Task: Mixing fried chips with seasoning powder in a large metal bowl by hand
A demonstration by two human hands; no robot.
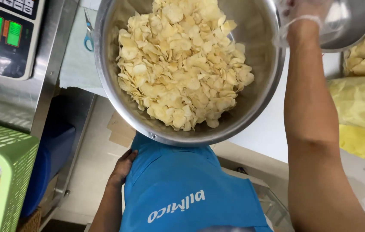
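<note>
Right hand (303,17) (in a clear plastic glove) is clamped on a small steel bowl (349,25) above the white tabletop (268,129). Left hand (122,167), fingers curled, supports the large steel bowl (255,103) of potato chips (182,64) from below.

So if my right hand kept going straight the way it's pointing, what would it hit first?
The right hand, in a clear glove, points away from you into a small steel bowl, so it would probably meet that bowl's inner wall first. Depth is hard to judge.
</note>
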